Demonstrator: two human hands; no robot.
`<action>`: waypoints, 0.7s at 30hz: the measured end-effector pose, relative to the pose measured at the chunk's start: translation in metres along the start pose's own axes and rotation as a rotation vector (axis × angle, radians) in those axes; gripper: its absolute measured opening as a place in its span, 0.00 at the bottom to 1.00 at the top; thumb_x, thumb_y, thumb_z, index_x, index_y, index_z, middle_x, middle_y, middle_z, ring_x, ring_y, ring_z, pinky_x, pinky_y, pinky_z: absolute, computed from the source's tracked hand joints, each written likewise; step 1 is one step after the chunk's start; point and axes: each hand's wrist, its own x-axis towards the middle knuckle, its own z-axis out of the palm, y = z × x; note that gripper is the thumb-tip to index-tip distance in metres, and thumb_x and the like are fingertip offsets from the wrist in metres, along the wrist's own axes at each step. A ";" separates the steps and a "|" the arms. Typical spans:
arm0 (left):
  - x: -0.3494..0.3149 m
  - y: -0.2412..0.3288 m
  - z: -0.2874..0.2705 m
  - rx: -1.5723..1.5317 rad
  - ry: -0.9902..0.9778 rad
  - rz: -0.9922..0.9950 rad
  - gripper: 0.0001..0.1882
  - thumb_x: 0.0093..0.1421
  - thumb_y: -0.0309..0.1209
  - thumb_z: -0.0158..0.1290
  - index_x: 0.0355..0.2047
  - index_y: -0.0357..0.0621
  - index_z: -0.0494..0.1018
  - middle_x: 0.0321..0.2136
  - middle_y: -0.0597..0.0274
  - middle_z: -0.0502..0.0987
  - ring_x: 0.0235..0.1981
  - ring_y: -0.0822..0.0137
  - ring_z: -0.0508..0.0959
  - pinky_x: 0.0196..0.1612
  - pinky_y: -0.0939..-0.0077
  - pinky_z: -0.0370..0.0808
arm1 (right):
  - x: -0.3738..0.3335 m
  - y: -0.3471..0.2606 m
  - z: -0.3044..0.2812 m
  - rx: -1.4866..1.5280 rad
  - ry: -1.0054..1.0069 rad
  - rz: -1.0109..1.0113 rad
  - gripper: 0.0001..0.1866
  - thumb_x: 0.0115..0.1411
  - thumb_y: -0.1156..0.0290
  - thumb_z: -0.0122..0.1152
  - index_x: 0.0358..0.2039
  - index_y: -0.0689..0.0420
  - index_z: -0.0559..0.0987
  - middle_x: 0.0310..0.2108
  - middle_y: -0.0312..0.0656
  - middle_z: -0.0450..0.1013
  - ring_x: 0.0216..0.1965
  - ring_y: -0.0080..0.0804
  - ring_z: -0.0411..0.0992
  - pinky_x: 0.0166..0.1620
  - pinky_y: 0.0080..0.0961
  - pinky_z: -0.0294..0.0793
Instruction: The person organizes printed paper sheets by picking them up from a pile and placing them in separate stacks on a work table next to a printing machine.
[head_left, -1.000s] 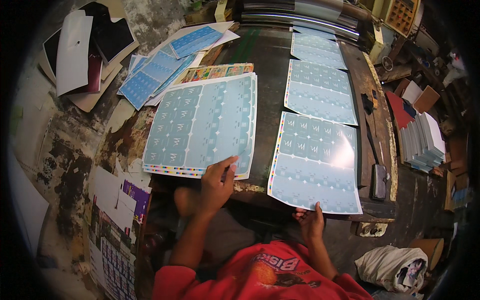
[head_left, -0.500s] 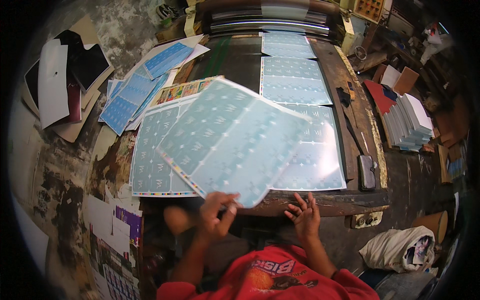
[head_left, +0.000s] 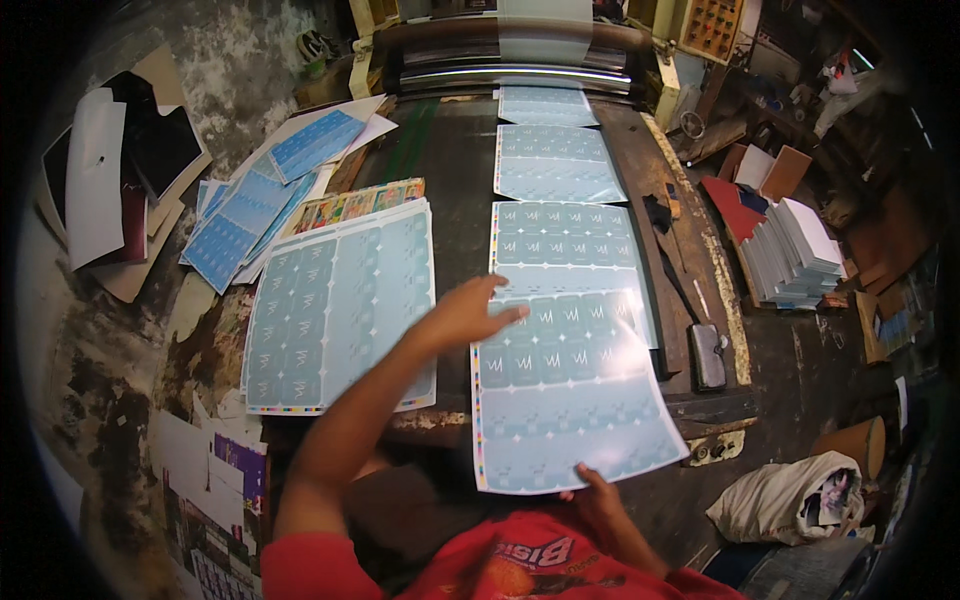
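A pale blue-green printed sheet [head_left: 570, 405] lies over the near end of a row of like sheets and juts past the machine bed's front edge. My right hand [head_left: 592, 488] grips its near edge, thumb on top and fingers mostly hidden beneath. At the sheet's far left corner is my left hand [head_left: 462, 312], its thumb and forefinger apart; whether it touches the paper is unclear. Just beyond, another printed sheet [head_left: 565, 240] is partly covered, and a further sheet [head_left: 553, 160] follows toward the roller. Left of my forearm sits a stack of matching sheets [head_left: 330, 310].
A long roller [head_left: 515, 45] spans the far end of the dark bed [head_left: 440, 150]. Bluer sheets [head_left: 245, 215] are fanned at the left. A dark block [head_left: 708, 357] rests on the right rail. Beyond it are a stack of boards [head_left: 795, 250] and a pale sack [head_left: 790, 497].
The lifted sheet has moved from above the left stack to the right-hand row. My left hand has released its near edge and reached forward; my right hand has taken hold there.
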 end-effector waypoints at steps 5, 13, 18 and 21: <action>0.127 -0.055 -0.004 -0.012 -0.445 -0.554 0.57 0.51 0.72 0.47 0.66 0.38 0.53 0.61 0.32 0.59 0.56 0.32 0.68 0.49 0.29 0.68 | -0.035 0.020 0.000 0.159 -0.025 0.122 0.24 0.64 0.60 0.56 0.52 0.64 0.66 0.39 0.49 0.73 0.34 0.41 0.73 0.39 0.31 0.72; 0.197 -0.130 0.069 -0.007 0.005 -0.525 0.51 0.52 0.71 0.48 0.55 0.33 0.70 0.53 0.37 0.72 0.55 0.47 0.74 0.56 0.59 0.68 | -0.042 0.034 -0.016 -0.009 -0.131 0.129 0.21 0.69 0.60 0.49 0.50 0.68 0.66 0.38 0.52 0.73 0.38 0.41 0.73 0.44 0.32 0.71; 0.213 -0.111 0.057 -0.160 0.084 -0.415 0.47 0.51 0.68 0.53 0.51 0.32 0.73 0.48 0.35 0.75 0.52 0.44 0.75 0.55 0.56 0.69 | -0.037 0.023 -0.007 0.083 -0.179 0.069 0.23 0.70 0.57 0.45 0.48 0.69 0.68 0.38 0.56 0.75 0.36 0.38 0.73 0.42 0.29 0.72; 0.223 -0.121 0.035 -0.125 0.215 -0.280 0.45 0.51 0.64 0.56 0.52 0.31 0.71 0.48 0.35 0.74 0.52 0.44 0.74 0.55 0.56 0.69 | -0.021 0.015 -0.002 0.227 -0.134 0.228 0.25 0.70 0.55 0.45 0.51 0.68 0.67 0.38 0.56 0.75 0.37 0.40 0.75 0.42 0.32 0.73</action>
